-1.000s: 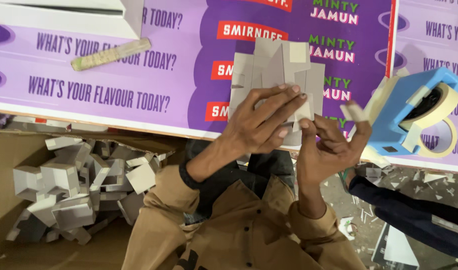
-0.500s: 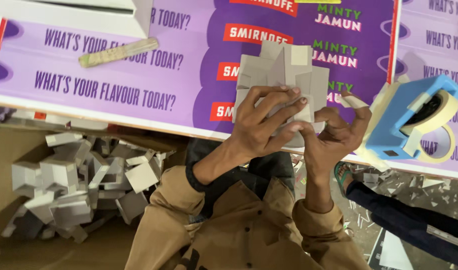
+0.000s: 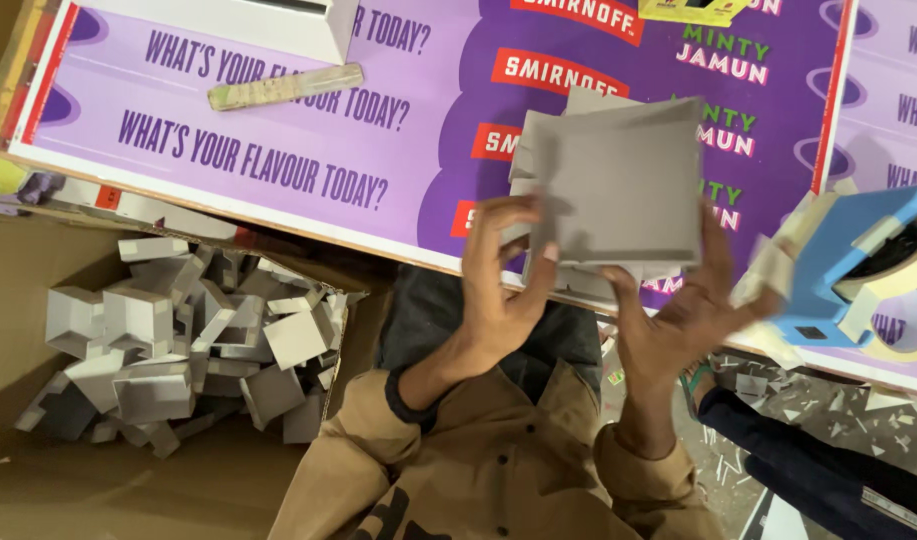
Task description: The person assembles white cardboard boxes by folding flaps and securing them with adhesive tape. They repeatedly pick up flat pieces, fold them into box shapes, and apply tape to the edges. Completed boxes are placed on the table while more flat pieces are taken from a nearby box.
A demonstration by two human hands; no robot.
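Both my hands hold up a grey folded cardboard piece [image 3: 618, 185] over the purple printed board [image 3: 278, 170]. Its flat face is turned toward me. My left hand [image 3: 498, 290] grips its left edge, thumb on the front. My right hand [image 3: 678, 320] supports its lower right corner from beneath. A blue tape dispenser [image 3: 858, 270] with a beige roll sits just right of my right hand, and a blurred strip of tape lies between them. My tan jacket [image 3: 478, 470] fills the bottom.
A brown carton [image 3: 58, 490] at lower left holds several grey folded cardboard pieces [image 3: 178, 340]. A flat pale stick [image 3: 283, 87] and a white box [image 3: 268, 20] lie on the board. Another person's dark blue sleeve or leg [image 3: 808, 470] is at lower right, over a littered floor.
The grey piece has been turned and lifted, so its broad flat face now points at me. Both hands shifted their grip along its edges. The dispenser looks unmoved.
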